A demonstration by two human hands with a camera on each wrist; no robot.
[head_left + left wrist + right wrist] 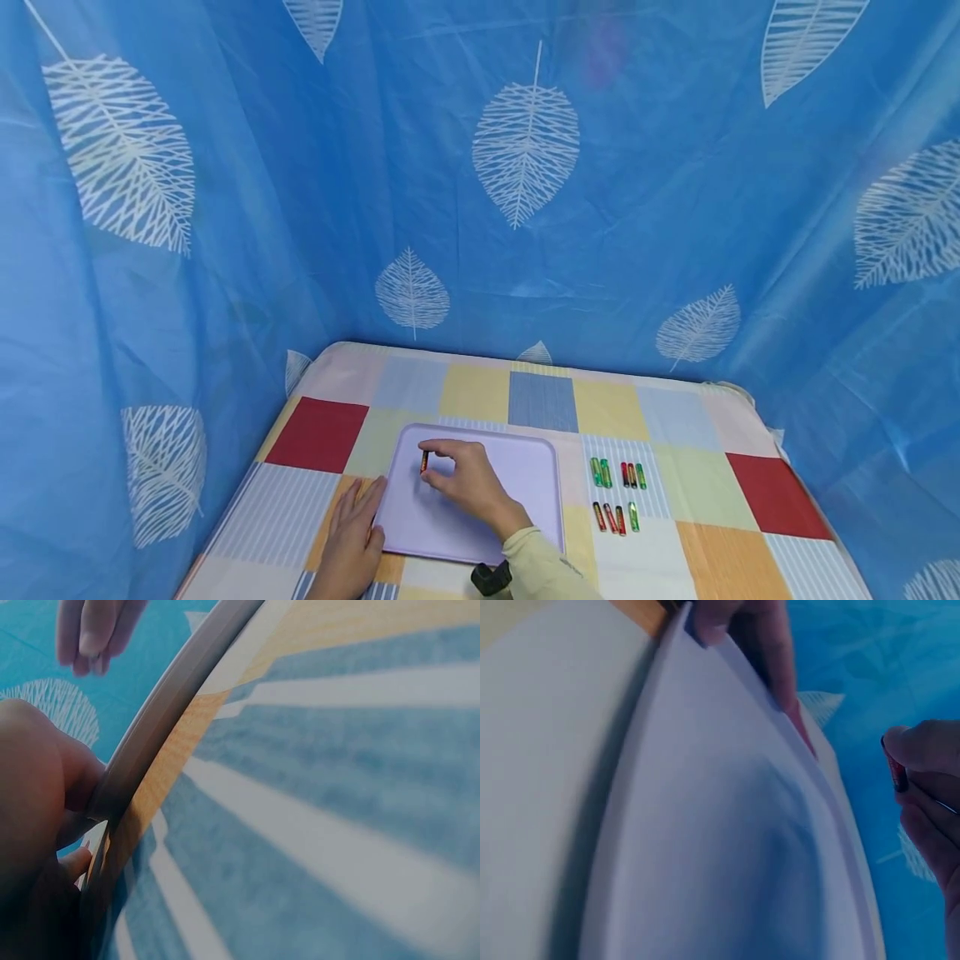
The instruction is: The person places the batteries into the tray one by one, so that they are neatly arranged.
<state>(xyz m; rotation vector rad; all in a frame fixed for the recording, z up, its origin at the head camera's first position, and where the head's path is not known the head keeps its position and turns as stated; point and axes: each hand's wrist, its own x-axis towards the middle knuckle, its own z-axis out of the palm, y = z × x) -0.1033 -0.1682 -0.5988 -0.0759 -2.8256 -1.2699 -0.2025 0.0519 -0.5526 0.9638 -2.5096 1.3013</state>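
Over the left part of a lilac tray (517, 500), my right hand (472, 483) pinches a small black-and-red battery (424, 462) between thumb and fingers, with the battery close to upright. In the right wrist view the same battery (895, 766) shows between the fingertips. My left hand (348, 537) holds the tray at its near left corner. Its thumb (714, 626) lies over the rim and the fingers run along the outer side. The tray's rim (161, 716) crosses the left wrist view beside that hand.
Right of the tray lie several batteries in two rows: green ones (606, 473) and red or black ones (625, 475) in the far row, red ones (611, 517) and a green one (633, 516) nearer. A patchwork cloth (720, 500) covers the table; blue leaf-print curtains (465, 192) surround it.
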